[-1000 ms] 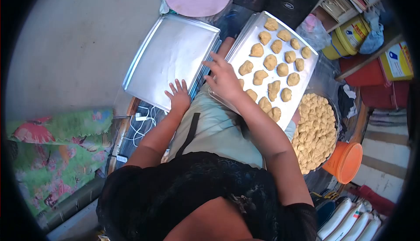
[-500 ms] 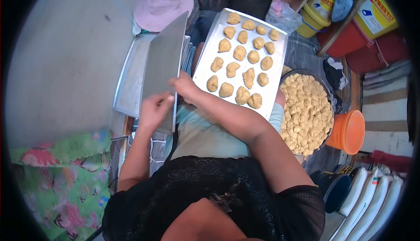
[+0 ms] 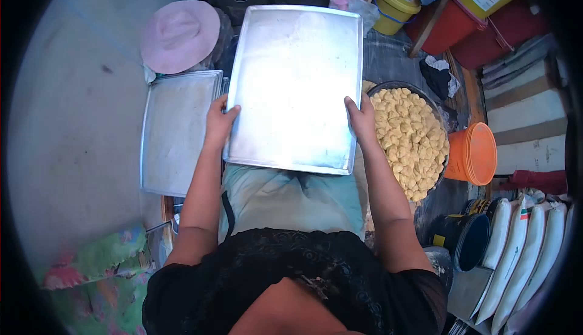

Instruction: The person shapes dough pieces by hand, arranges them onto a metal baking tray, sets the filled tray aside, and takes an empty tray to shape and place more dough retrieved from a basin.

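A bare metal baking tray (image 3: 296, 89) lies level above my lap, its long sides running away from me. My left hand (image 3: 220, 121) grips its left edge, thumb on the rim. On the opposite edge my right hand (image 3: 363, 117) holds the tray the same way, fingers mostly hidden beneath. The tray with dough pieces is not visible now; whatever lies under the held tray is hidden. To the right, beside my right forearm, a large round pan holds many dough pieces (image 3: 410, 143).
More metal trays (image 3: 176, 131) are stacked at the left below a pink hat (image 3: 180, 36). An orange bucket (image 3: 472, 154) and a dark bucket (image 3: 463, 242) stand at the right, near long white filled bags (image 3: 513, 259). Yellow tubs (image 3: 398, 1) stand at the upper right.
The upright tray at the left has come down flat over my lap, where the dough-filled tray was in view. My hands have moved apart to its two sides.
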Tool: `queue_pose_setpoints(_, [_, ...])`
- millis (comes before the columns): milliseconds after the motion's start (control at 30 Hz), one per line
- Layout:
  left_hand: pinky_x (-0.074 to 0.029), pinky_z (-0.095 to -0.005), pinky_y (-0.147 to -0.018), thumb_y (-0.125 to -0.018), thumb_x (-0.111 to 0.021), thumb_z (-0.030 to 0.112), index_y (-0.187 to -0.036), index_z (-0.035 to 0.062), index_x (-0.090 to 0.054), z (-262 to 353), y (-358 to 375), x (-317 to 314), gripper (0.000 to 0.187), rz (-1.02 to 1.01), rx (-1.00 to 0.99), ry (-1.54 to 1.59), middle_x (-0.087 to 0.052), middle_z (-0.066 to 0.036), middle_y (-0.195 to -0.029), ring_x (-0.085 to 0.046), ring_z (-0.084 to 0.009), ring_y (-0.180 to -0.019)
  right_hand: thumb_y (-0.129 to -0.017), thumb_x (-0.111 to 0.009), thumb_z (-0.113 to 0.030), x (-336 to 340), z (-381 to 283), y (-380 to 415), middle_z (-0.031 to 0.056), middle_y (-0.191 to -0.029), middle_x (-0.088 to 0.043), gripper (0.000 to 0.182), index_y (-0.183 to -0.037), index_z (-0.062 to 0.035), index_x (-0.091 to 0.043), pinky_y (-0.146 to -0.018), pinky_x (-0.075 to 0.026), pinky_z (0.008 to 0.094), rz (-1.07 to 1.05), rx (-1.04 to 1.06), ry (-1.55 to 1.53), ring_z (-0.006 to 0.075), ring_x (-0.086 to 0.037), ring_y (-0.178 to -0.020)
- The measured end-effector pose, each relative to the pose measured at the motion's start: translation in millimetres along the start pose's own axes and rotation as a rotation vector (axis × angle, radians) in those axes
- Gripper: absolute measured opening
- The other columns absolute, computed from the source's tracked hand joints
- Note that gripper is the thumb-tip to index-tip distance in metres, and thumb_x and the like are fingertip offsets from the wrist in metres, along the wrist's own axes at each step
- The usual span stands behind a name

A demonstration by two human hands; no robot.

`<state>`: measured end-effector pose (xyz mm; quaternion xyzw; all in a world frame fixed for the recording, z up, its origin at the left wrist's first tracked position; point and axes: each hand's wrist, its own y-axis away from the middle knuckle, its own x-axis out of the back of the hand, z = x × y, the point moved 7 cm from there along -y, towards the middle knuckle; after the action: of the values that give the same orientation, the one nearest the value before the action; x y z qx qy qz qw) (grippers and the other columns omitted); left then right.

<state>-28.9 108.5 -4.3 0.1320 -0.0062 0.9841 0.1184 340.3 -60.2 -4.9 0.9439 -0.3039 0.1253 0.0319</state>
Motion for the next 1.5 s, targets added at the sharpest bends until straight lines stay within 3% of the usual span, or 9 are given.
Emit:
queue_pose_setpoints(300, [-0.041,-0.0318,-0.103,-0.094,-0.057,0.005,-0.139,-0.0021,-0.049,-4,-8,-36,0.046,-0.171,0.103,0.18,-0.059,-0.013,-0.132,-0.056,-0.0203,-0.119,-0.091,-0.064,-0.032,19,-6,9,0.0244,-0.123,-0.063,0.055,-0.132,0.0025,-0.052,-0.097,-0.047,0.0418,-0.003,-0.172,0.384,0.0382,-0.062,-0.113])
queue_pose_setpoints(533, [-0.039,-0.0323,-0.105,-0.094,-0.051,-0.001,-0.14,-0.0009,-0.046,-4,5,-31,0.047,-0.122,0.162,0.229,-0.056,-0.013,-0.135,-0.053,-0.02,-0.121,-0.092,-0.066,-0.028,37,-240,4,0.0283,-0.155,-0.029,0.078,-0.151,0.0049,-0.026,-0.117,-0.024,0.0467,0.51,0.84,0.563,0.0433,-0.027,-0.144])
queue_pose_setpoints(600, [-0.038,-0.0325,-0.106,-0.094,-0.049,-0.002,-0.142,-0.0012,-0.044,3,6,-30,0.048,-0.076,0.081,0.22,-0.053,-0.014,-0.138,-0.051,-0.0196,-0.123,-0.088,-0.064,-0.041,5,-247,-3,0.0234,-0.161,-0.016,0.087,-0.153,0.0013,-0.025,-0.12,-0.004,0.0538,0.483,0.786,0.568,0.0389,-0.008,-0.151])
queue_pose_setpoints(700, [-0.035,-0.0326,-0.11,-0.095,-0.047,-0.002,-0.145,-0.0025,-0.039,-9,2,-27,0.05,-0.122,0.092,0.188,-0.05,-0.015,-0.141,-0.049,-0.0213,-0.128,-0.095,-0.038,-0.065,-151,-52,-64,0.0153,-0.162,-0.021,0.084,-0.155,-0.0083,-0.025,-0.121,-0.003,0.0529,-0.216,0.472,0.967,0.028,-0.012,-0.152])
queue_pose_setpoints(900, [-0.031,-0.0355,-0.113,-0.09,-0.052,0.001,-0.147,-0.0018,-0.036,4,-17,-18,0.059,-0.131,-0.084,-0.427,-0.044,-0.019,-0.146,-0.044,-0.0273,-0.133,-0.092,-0.053,-0.056,-130,-60,-63,0.0174,-0.159,-0.026,0.08,-0.154,-0.0102,-0.03,-0.121,-0.007,0.0522,-0.253,0.519,0.644,0.0322,-0.016,-0.15])
queue_pose_setpoints(1033, [-0.029,-0.0421,-0.115,-0.088,-0.064,0.014,-0.138,0.0033,-0.05,137,3,-132,0.053,-0.122,-0.693,-0.734,-0.039,-0.025,-0.149,-0.04,-0.0388,-0.137,-0.084,-0.074,-0.029,21,-39,-63,0.0229,-0.148,-0.041,0.066,-0.141,-0.0095,-0.048,-0.115,-0.026,0.0497,0.109,0.457,0.284,0.0404,-0.034,-0.14])
queue_pose_setpoints(1167, [-0.034,-0.043,-0.112,-0.086,-0.07,0.027,-0.133,0.0027,-0.055,188,37,-336,0.055,-0.933,-0.682,-0.441,-0.045,-0.022,-0.145,-0.043,-0.039,-0.135,-0.066,-0.08,-0.061,194,132,-35,0.0248,-0.154,-0.031,0.099,-0.146,-0.0133,-0.045,-0.114,-0.023,0.0569,0.249,-0.247,0.669,0.0427,-0.024,-0.144])
queue_pose_setpoints(1300, [-0.043,-0.0381,-0.105,-0.069,-0.085,0.037,-0.148,0.0089,-0.041,127,77,-530,0.095,-1.594,-0.546,-0.935,-0.033,-0.022,-0.154,-0.049,-0.039,-0.13,-0.055,-0.081,-0.068,244,289,29,0.017,-0.162,-0.015,0.115,-0.152,-0.0254,-0.036,-0.107,-0.009,0.0774,-0.035,-0.577,0.86,0.0434,-0.008,-0.149])
queue_pose_setpoints(1500, [-0.044,-0.0664,-0.097,-0.049,-0.097,0.032,-0.158,0.0314,0.0,0,150,-579,0.146,-1.582,-0.447,-1.469,0.002,-0.011,-0.166,-0.022,-0.047,-0.145,-0.05,-0.082,-0.069,210,252,94,0.0139,-0.163,-0.017,0.122,-0.153,-0.0289,-0.03,-0.103,-0.012,0.0819,-0.262,-0.481,0.997,0.0443,-0.009,-0.149])
